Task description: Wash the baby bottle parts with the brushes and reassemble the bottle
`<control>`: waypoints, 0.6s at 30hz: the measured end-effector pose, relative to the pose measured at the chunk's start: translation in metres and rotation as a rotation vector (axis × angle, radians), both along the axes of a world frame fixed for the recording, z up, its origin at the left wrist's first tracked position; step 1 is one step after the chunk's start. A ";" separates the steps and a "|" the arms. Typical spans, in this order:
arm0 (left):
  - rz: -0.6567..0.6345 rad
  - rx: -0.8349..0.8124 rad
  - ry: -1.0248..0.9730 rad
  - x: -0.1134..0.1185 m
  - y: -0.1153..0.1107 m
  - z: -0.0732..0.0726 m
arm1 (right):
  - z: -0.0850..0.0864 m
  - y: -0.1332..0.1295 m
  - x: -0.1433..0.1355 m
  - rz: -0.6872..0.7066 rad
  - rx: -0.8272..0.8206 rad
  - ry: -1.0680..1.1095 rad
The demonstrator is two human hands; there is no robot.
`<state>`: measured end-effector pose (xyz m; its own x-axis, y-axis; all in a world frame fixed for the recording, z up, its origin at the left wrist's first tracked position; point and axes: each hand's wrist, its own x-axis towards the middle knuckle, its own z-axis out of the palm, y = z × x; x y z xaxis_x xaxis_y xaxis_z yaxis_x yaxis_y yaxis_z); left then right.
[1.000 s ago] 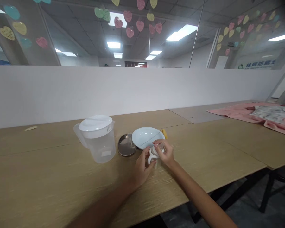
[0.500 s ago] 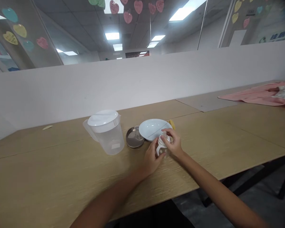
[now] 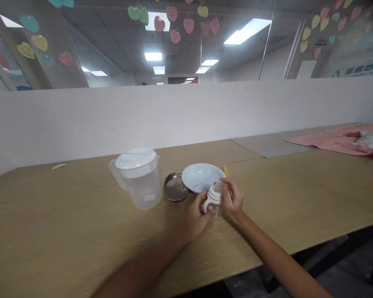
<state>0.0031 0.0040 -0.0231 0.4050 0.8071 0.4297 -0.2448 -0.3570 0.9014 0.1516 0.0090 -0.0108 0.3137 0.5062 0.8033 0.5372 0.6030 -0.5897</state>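
A long wooden table (image 3: 81,231) is filling the lower part of the view, with a white partition wall (image 3: 174,116) running behind it; far to the right a pink cloth (image 3: 332,140) is lying on the table top; left of the middle a clear plastic jug (image 3: 139,179) with a white lid is standing upright; just beside it to the right a round metal lid (image 3: 175,192) is lying flat, and a pale blue plate (image 3: 202,178) is resting next to it, its left rim seeming to overlap the metal lid; a small yellow thing (image 3: 226,170) is showing behind the plate's right edge; in front of the plate both hands are holding a small baby bottle (image 3: 215,200) with white handles, upright just above the table; the left hand (image 3: 196,216) is curling its fingers around the bottle's left handle and side; the right hand (image 3: 233,198) is closing around the right side, fingertips pressing near the white top.
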 end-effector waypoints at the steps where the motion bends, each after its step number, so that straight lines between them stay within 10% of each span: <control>1: 0.001 -0.006 -0.010 0.000 -0.001 0.000 | -0.001 0.001 0.002 -0.042 0.051 -0.024; 18: 0.094 0.271 0.273 -0.007 -0.011 0.014 | 0.018 -0.019 0.000 -0.100 0.555 -0.432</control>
